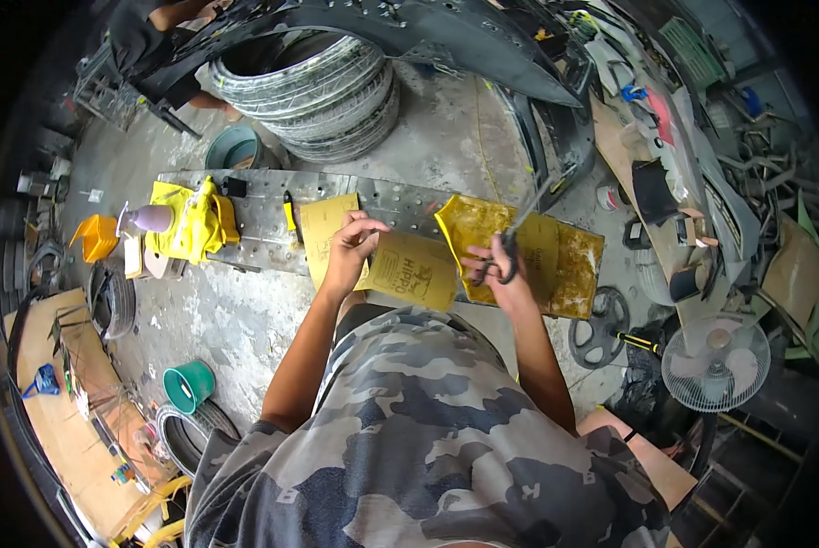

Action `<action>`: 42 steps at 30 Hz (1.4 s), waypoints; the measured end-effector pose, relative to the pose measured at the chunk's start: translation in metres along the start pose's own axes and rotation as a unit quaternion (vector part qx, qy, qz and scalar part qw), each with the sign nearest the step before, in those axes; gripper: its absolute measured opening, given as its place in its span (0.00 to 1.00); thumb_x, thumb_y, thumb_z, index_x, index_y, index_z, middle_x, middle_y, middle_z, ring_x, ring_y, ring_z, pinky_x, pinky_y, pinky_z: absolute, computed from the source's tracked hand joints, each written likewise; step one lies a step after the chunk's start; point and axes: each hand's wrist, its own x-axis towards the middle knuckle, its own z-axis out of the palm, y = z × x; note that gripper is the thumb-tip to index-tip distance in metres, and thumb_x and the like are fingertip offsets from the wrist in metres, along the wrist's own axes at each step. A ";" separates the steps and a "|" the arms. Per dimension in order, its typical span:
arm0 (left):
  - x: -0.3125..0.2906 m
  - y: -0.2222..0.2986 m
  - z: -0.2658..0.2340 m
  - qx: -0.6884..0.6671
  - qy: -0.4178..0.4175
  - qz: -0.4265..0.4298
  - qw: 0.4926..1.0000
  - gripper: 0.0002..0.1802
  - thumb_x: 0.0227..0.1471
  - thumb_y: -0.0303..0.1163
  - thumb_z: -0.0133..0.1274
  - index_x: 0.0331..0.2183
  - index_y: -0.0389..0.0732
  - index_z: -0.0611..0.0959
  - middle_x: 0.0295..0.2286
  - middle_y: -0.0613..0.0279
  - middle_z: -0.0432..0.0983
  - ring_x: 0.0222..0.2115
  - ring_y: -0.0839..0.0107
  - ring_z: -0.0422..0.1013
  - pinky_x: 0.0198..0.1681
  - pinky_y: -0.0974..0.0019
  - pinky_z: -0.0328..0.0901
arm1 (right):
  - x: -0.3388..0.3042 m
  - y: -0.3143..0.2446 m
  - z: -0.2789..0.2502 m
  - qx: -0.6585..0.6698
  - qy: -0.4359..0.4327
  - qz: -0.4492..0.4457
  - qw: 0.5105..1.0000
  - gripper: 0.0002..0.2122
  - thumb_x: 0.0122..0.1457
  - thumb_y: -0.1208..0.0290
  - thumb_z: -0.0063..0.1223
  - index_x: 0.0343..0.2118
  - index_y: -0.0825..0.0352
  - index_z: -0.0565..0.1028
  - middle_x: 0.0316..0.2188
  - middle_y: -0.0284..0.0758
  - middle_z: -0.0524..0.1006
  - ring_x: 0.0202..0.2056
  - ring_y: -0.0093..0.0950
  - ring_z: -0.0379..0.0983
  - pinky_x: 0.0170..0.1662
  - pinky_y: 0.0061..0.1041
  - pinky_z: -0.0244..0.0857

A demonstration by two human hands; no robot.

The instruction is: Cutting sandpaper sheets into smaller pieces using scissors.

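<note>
My left hand [346, 254] is closed in a pinch on a sandpaper sheet [413, 272], tan with dark printing on its back. Another tan sheet [320, 228] lies behind that hand on the perforated metal bench [391, 203]. In my right hand [499, 274] is a pair of scissors [510, 260] with black handles, the blades pointing up and away to the right. Beneath the scissors lies a stained yellow folder-like piece [479, 222] with more tan sheet on it. A yellow-and-black utility knife [290, 219] rests left of the sheets.
On the bench's left end are a yellow cloth [186, 224] and a purplish bottle [152, 217]. Stacked tyres [314, 96] and a teal bucket [234, 146] stand beyond it. A fan [715, 363] is at right, a green bucket [189, 386] at left. Another person [145, 46] is far left.
</note>
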 end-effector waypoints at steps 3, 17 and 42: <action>0.000 0.011 0.009 -0.100 -0.045 -0.003 0.994 0.09 0.48 0.17 0.51 0.33 0.39 0.80 0.38 0.69 0.60 0.39 0.79 0.64 0.43 0.76 0.59 | 0.004 0.008 0.019 0.031 -0.018 0.013 0.999 0.17 0.57 0.62 0.55 0.44 0.62 0.63 0.41 0.47 0.73 0.41 0.35 0.73 0.40 0.32 0.67; -0.026 0.007 0.026 -0.591 -0.098 -0.232 0.767 0.31 0.57 0.49 0.42 0.57 0.45 0.60 0.57 0.56 0.58 0.55 0.61 0.59 0.53 0.56 0.61 | 0.044 -0.004 0.042 -0.046 0.158 -0.356 0.920 0.22 0.50 0.86 0.52 0.46 0.63 0.59 0.38 0.39 0.74 0.33 0.22 0.70 0.39 0.20 0.62; 0.011 0.003 0.057 -0.047 0.039 -0.220 0.974 0.13 0.56 0.34 0.48 0.43 0.41 0.77 0.32 0.65 0.76 0.31 0.75 0.70 0.34 0.69 0.66 | 0.000 0.019 0.041 -0.210 -0.041 -0.300 0.930 0.25 0.49 0.85 0.54 0.49 0.64 0.57 0.45 0.45 0.73 0.34 0.21 0.72 0.36 0.21 0.67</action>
